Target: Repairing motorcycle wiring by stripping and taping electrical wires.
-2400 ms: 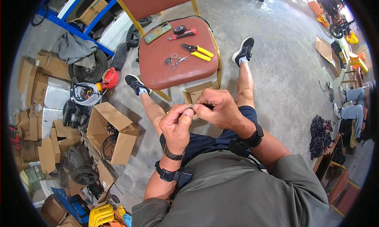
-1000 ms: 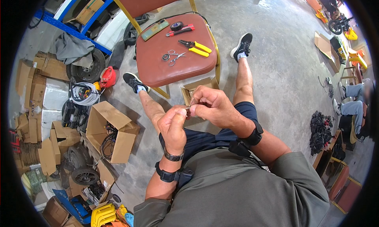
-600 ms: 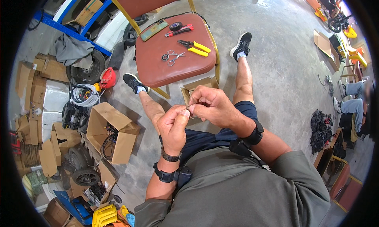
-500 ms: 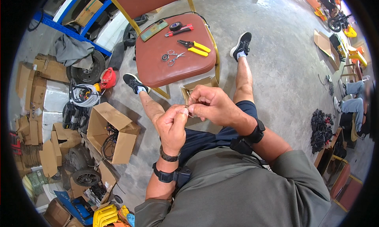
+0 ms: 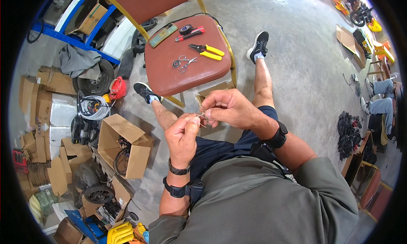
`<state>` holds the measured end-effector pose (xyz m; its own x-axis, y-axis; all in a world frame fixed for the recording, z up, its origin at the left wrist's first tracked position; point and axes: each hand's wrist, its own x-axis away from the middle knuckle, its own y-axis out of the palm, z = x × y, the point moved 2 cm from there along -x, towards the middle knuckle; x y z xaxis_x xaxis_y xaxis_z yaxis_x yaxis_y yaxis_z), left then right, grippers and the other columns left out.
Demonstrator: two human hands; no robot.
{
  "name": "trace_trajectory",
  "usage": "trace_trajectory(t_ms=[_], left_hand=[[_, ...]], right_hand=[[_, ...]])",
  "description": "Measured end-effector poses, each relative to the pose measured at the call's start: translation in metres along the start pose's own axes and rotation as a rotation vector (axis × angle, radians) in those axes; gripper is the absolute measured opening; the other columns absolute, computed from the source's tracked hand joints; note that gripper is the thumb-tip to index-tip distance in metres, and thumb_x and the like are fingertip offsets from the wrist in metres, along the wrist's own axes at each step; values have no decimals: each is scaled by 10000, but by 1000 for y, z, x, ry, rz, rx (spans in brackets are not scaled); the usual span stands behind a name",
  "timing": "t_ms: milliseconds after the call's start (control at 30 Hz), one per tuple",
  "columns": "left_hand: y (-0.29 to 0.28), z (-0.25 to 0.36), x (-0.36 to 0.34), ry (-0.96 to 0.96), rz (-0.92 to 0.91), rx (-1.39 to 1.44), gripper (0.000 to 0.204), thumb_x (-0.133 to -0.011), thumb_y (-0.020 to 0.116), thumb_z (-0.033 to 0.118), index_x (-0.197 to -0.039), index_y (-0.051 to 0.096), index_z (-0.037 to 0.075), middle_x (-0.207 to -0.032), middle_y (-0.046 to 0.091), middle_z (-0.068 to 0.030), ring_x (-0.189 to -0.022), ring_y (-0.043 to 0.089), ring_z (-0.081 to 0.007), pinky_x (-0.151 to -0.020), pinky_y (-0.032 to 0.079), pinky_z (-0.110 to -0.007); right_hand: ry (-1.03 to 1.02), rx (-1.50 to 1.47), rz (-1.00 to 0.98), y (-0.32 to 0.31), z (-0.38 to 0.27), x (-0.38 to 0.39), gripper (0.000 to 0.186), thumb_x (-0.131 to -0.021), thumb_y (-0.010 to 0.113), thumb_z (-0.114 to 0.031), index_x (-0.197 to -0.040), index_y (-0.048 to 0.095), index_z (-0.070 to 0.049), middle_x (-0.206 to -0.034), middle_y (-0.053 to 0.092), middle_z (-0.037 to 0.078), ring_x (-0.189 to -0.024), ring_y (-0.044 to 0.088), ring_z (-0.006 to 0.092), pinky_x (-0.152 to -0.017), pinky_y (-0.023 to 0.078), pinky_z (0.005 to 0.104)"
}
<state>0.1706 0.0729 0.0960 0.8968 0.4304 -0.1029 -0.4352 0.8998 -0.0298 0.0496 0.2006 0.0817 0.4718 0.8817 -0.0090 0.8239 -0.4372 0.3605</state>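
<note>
My left hand point(image 5: 182, 136) and my right hand point(image 5: 229, 110) meet in front of my lap, each in a pinch. Between their fingertips is a thin, pale, wire-like strand point(image 5: 202, 125); much of it is hidden by the fingers. Beyond the hands, on the brown chair seat point(image 5: 169, 80), lie yellow-handled wire strippers point(image 5: 207, 51), small scissors point(image 5: 186, 63), a small black ring-shaped roll point(image 5: 176, 63), a red and black utility knife point(image 5: 190, 34), a roll of black tape point(image 5: 185, 29) and a phone in a greenish case point(image 5: 163, 35).
An open cardboard box point(image 5: 214, 88) stands under the chair's front edge. Left of me are a cardboard box with black cables point(image 5: 137, 159), a white hose coil point(image 5: 94, 107), a red helmet point(image 5: 118, 88) and wheels point(image 5: 98, 194). A black cable heap point(image 5: 349, 133) and a seated person point(image 5: 383, 108) are at right.
My fingertips have drawn slightly apart, and more of the thin strand shows between and below them. The whole view has shifted a little; the tools on the chair stay put.
</note>
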Motion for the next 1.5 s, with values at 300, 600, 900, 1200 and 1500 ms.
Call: trace_trajectory(t_ms=[300,600,900,1200,1500], left_hand=[[1,2,1,-64,7,4,127,-892,580,17,-890,663,-79,-848,657,-99,-749,589,-126,-672,476,-257],[-3,-2,0,2,-33,-174,187,-908,538,48,-925,670,-83,-819,667,-106,-739,625,-157,-697,509,-277],[4,-1,-4,-30,-45,-104,127,-871,573,17,-844,661,-72,-774,637,-76,-698,545,-107,-621,433,-243],[4,-1,-11,-12,-164,-78,149,-853,541,-5,-759,635,-73,-704,632,-91,-646,581,-130,-597,462,-261],[7,-5,-21,-99,-244,102,176,-837,511,-9,-731,637,-70,-707,652,-115,-632,602,-144,-606,486,-258]], right_hand=[[20,65,16,2,-5,2,161,-873,610,-33,-1013,603,47,-853,655,85,-740,631,109,-614,537,239],[8,119,37,4,-7,4,162,-874,604,-31,-1017,601,46,-854,658,75,-762,631,108,-606,537,239],[36,94,-24,-6,-8,3,175,-867,613,-46,-1017,602,43,-860,665,79,-764,637,107,-602,530,235],[77,-52,-129,-6,0,-5,160,-839,617,-20,-997,608,4,-823,659,62,-718,633,111,-604,501,231],[6,-111,-42,-8,-1,-3,125,-818,597,-13,-938,606,22,-728,644,64,-652,616,105,-546,451,213]])
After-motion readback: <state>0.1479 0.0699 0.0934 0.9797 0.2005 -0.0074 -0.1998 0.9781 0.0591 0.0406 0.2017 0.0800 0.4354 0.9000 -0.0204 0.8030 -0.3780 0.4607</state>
